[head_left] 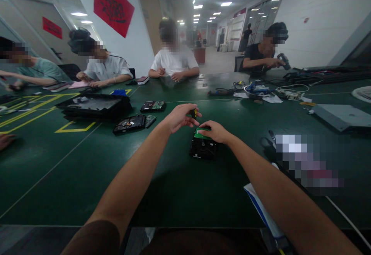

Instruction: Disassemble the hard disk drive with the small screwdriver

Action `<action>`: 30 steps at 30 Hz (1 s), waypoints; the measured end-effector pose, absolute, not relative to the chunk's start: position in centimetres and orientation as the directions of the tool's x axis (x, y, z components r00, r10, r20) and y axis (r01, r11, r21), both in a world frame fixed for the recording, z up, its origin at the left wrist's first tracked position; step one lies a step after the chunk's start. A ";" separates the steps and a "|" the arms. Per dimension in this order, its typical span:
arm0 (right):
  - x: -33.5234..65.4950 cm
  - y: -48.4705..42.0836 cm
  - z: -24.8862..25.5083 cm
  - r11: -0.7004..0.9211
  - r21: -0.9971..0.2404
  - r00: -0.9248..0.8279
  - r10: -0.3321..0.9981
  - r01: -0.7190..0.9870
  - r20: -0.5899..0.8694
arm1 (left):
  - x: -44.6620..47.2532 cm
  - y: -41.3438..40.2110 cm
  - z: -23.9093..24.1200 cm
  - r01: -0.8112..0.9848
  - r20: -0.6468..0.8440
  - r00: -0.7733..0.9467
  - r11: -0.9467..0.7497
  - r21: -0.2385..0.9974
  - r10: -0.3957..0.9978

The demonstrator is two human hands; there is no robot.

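Pinching a small dark tool (193, 113) with a yellow mark between thumb and fingertips of the left hand (180, 118), closed tight on it, just above the far end of a black hard drive (203, 148). Covering the drive's green circuit board (200, 134) with the right hand (216, 131), fingers bent down onto it; gripping or merely pressing, cannot tell. Resting flat on the dark green surface (162, 185), that drive, right in front and between both forearms, with the two hands nearly touching over its far edge.

Lying further left on the same surface: a second opened drive (130, 124), a third one with a green board (153, 106) behind it, and a wide black tray (92, 107) beside yellow tape lines (72, 129). Sitting to the right: scissors (270, 138) near the right forearm, a blue-and-white sheet (261, 206) under it, a grey flat box (339, 116), and a bowl of cables (255, 90) further back. Seated along the far side, several other people, hands busy with their own things.
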State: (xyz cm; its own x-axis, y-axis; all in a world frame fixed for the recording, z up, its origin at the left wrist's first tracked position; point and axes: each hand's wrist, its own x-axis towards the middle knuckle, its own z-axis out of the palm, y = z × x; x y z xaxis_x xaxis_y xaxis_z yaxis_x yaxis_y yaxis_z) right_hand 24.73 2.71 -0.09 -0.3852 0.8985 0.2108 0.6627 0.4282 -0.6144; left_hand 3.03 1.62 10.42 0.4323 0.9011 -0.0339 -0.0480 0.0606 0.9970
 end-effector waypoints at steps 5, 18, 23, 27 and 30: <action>24.8 2.8 -0.2 0.433 -0.614 -0.389 0.896 0.660 0.214 | 2.8 1.7 10.7 0.006 -0.060 0.409 0.063 0.998 0.911; 24.7 2.6 0.2 0.442 -0.593 -0.397 0.893 0.673 0.214 | 2.9 2.0 10.5 0.081 0.063 0.359 -0.098 0.992 0.931; 24.7 2.6 0.1 0.450 -0.593 -0.402 0.888 0.667 0.222 | 3.1 1.8 10.6 0.100 0.181 0.305 -0.221 0.970 0.935; 24.7 2.7 -0.1 0.459 -0.606 -0.410 0.883 0.650 0.228 | 3.3 1.5 10.6 -0.036 0.150 0.340 -0.147 0.988 0.928; 24.7 2.7 -0.1 0.457 -0.604 -0.405 0.885 0.653 0.231 | 3.8 1.4 10.1 -0.184 0.118 0.413 -0.044 0.982 0.903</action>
State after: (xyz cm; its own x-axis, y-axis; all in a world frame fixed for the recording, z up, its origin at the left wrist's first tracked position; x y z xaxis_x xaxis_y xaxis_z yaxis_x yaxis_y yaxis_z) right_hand 24.68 2.71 -0.10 -0.4048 0.8847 0.2313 0.6532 0.4567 -0.6039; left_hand 3.76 1.45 10.13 0.4127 0.9033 0.1176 -0.1841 -0.0438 0.9819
